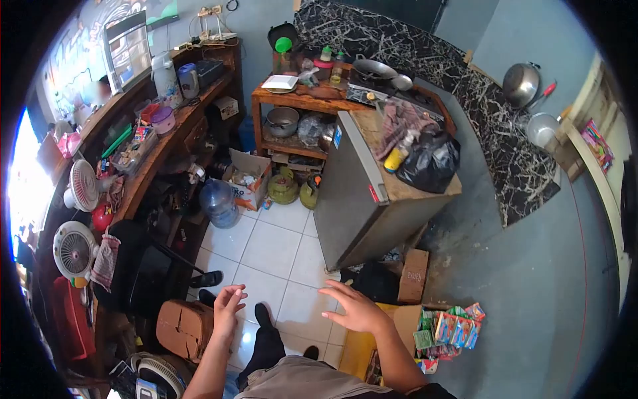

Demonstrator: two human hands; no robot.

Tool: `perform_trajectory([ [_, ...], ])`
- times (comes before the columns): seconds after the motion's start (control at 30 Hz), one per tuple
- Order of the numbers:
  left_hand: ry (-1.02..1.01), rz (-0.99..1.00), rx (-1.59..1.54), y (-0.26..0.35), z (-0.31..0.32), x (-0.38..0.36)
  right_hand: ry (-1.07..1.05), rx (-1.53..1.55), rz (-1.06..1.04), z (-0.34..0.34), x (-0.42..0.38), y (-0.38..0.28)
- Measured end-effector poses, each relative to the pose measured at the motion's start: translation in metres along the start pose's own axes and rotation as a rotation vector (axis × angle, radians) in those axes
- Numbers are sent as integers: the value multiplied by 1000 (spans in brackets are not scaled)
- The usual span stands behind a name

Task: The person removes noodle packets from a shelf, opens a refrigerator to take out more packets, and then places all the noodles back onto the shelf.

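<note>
My left hand (228,307) is raised in front of my body over the tiled floor, fingers loosely bent and apart, with nothing in it. Across from it, my right hand (357,308) hangs in the air with its fingers spread, also holding nothing. Nearest the left hand is a cracked brown stool seat (182,327), below and to its left. To the right of my right hand stands an open carton (404,318), with packs of colourful sachets (455,330) beside it. Neither hand touches anything that I can see.
Ahead stands a small refrigerator (345,193) with a black plastic bag (430,158) on top. A blue water jug (219,203) and green gas cylinders (284,189) sit on the floor. On the left are a long wooden counter (174,138) and white fans (74,249).
</note>
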State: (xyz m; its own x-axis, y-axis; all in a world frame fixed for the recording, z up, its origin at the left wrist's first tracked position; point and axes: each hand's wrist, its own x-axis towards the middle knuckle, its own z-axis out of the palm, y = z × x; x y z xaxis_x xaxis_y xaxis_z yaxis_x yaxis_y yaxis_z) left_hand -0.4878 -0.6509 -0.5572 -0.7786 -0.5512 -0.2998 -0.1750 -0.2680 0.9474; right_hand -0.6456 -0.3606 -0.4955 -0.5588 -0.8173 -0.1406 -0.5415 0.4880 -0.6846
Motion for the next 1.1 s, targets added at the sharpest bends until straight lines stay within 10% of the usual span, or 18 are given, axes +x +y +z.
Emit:
perform_trajectory([
  [0.37, -88, 36, 6, 87, -42, 163, 173, -35, 50, -55, 153, -37],
  [1.1, -415, 29, 7, 152, 116, 420, 611, 25, 108, -183, 332, 66],
])
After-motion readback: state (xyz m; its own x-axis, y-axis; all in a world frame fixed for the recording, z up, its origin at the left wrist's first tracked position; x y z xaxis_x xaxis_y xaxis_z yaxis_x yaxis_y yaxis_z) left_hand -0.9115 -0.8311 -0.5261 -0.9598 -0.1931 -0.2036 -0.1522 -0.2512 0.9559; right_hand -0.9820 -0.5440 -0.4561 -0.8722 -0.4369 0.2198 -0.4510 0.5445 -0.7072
